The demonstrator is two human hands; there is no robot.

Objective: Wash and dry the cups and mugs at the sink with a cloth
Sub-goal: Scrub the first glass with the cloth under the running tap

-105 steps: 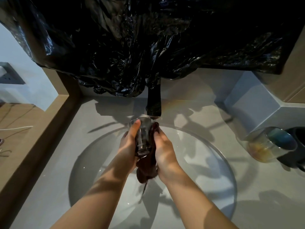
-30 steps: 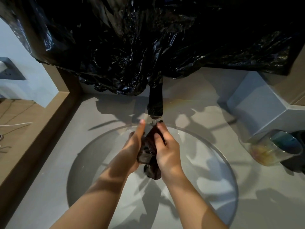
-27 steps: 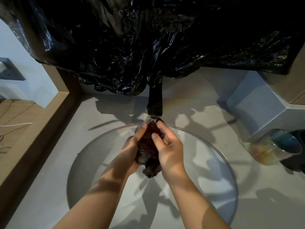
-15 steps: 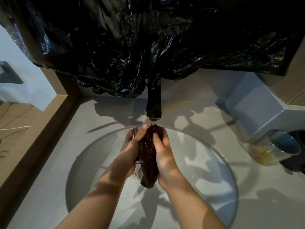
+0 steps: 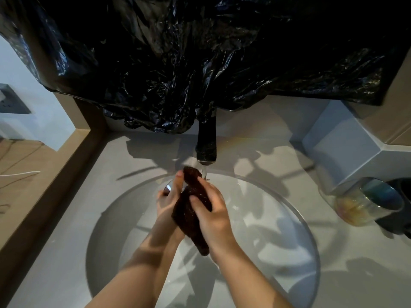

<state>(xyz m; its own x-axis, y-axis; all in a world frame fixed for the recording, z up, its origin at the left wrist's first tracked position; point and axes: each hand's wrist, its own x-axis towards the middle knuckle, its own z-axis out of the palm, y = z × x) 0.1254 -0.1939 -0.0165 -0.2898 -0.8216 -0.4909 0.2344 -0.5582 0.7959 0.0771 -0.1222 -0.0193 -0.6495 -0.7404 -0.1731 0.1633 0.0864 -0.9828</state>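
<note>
Over the sink [image 5: 278, 221], under water running from the black faucet [image 5: 206, 145], the left hand [image 5: 168, 203] wraps its fingers round a clear glass cup [image 5: 167, 189], which is mostly hidden. The right hand [image 5: 214, 217] curls its fingers over a dark cloth [image 5: 190, 215] and presses it against the cup. On the counter [image 5: 355, 276] to the right, well apart from the hands, an iridescent glass [image 5: 364, 202] sits just beside a dark mug [image 5: 402, 210].

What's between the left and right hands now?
Head view: the dark cloth, gripped by the right hand, over the glass cup in the left hand.
</note>
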